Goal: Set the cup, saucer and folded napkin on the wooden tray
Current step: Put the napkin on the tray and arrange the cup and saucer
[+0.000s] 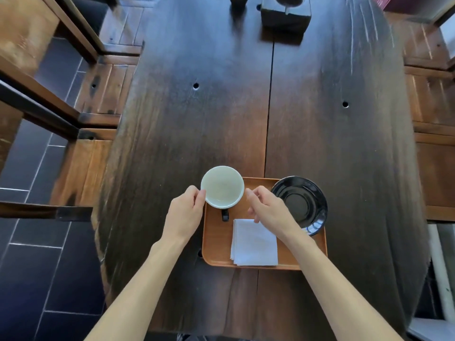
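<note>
A cup [222, 187] with a pale inside and a dark handle is over the far left corner of the wooden tray [218, 239]. My left hand [186, 212] touches the cup's left rim with curled fingertips. My right hand [267, 207] hovers just right of the cup, fingers loosely curled, holding nothing. A black saucer [299, 204] sits at the tray's far right, overhanging its edge. A folded white napkin [254, 242] lies on the tray's near half, partly under my right wrist.
The tray rests on a long dark wooden table [270, 107]. A dark block-shaped holder [285, 16] stands at the table's far end. Wooden benches [105, 89] flank both sides, with dark floor tiles to the left.
</note>
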The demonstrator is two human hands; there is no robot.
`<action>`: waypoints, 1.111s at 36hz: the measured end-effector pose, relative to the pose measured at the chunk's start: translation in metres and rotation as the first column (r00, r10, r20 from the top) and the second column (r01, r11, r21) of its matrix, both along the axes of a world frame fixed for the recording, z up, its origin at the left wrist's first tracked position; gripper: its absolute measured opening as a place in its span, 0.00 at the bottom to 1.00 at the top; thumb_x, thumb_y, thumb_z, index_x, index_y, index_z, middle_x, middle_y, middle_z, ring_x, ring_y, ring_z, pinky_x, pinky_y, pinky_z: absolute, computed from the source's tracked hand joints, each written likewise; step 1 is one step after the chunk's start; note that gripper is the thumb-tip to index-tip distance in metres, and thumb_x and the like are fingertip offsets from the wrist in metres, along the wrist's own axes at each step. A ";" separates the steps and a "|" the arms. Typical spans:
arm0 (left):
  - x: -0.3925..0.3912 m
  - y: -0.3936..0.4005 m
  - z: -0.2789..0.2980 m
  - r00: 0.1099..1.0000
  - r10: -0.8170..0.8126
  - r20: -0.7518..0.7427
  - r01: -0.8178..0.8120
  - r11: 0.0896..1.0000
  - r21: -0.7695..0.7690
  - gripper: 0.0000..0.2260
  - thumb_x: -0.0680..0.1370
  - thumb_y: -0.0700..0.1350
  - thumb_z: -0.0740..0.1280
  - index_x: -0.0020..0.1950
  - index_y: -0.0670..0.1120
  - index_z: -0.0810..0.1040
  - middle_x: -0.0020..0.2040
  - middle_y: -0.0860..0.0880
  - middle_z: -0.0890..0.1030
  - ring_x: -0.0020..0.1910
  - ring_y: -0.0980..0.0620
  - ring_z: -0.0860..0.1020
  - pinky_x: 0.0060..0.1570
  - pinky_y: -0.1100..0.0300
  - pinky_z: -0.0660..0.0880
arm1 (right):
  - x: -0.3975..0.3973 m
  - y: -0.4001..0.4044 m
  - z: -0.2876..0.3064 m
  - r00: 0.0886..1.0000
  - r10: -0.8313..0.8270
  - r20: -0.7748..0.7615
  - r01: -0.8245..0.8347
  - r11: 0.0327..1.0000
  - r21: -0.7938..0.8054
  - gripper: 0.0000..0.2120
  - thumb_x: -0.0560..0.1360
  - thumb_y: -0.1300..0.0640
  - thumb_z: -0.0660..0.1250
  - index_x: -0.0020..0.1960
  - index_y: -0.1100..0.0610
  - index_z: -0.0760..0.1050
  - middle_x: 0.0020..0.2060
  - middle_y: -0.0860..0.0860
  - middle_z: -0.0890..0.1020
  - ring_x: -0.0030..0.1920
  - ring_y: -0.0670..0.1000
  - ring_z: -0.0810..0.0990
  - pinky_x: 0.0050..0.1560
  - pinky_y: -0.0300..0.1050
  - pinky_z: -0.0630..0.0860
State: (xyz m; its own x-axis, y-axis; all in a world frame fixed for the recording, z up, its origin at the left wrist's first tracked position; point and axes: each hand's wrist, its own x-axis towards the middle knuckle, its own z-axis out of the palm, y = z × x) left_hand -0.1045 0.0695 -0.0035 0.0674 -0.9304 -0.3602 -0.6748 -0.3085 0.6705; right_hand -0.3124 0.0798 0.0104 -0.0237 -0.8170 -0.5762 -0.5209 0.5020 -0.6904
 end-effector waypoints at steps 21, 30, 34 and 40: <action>0.006 -0.004 -0.015 0.996 -0.091 -0.016 0.092 0.992 0.085 0.17 0.83 0.52 0.59 0.40 0.41 0.71 0.34 0.44 0.76 0.32 0.51 0.71 0.35 0.43 0.74 | 0.018 -0.014 -0.022 0.992 -0.021 -0.121 0.016 0.999 -0.038 0.24 0.84 0.44 0.55 0.39 0.61 0.70 0.32 0.51 0.76 0.33 0.50 0.72 0.37 0.47 0.69; 0.012 -0.001 -0.014 0.983 -0.181 0.021 0.181 0.983 0.000 0.20 0.84 0.54 0.57 0.37 0.43 0.69 0.31 0.50 0.73 0.31 0.49 0.72 0.35 0.44 0.74 | 0.018 -0.011 -0.020 0.994 -0.074 -0.078 0.067 0.994 -0.089 0.23 0.84 0.44 0.55 0.35 0.56 0.65 0.29 0.47 0.72 0.32 0.47 0.68 0.35 0.44 0.66; 0.018 -0.021 -0.006 0.944 -0.253 0.211 0.268 0.962 -0.045 0.20 0.84 0.55 0.56 0.36 0.46 0.67 0.31 0.50 0.73 0.32 0.48 0.75 0.34 0.48 0.74 | 0.020 0.006 -0.019 0.988 -0.039 -0.149 0.020 0.992 -0.128 0.20 0.82 0.41 0.57 0.40 0.54 0.71 0.31 0.46 0.77 0.31 0.47 0.73 0.35 0.49 0.71; 0.017 -0.067 -0.003 0.842 -0.423 0.334 0.442 0.897 0.021 0.18 0.84 0.55 0.54 0.39 0.47 0.68 0.35 0.50 0.74 0.34 0.50 0.75 0.35 0.51 0.74 | 0.031 0.024 -0.018 0.913 0.005 -0.409 -0.105 0.969 -0.223 0.15 0.83 0.41 0.56 0.46 0.51 0.67 0.34 0.45 0.78 0.33 0.46 0.77 0.31 0.44 0.71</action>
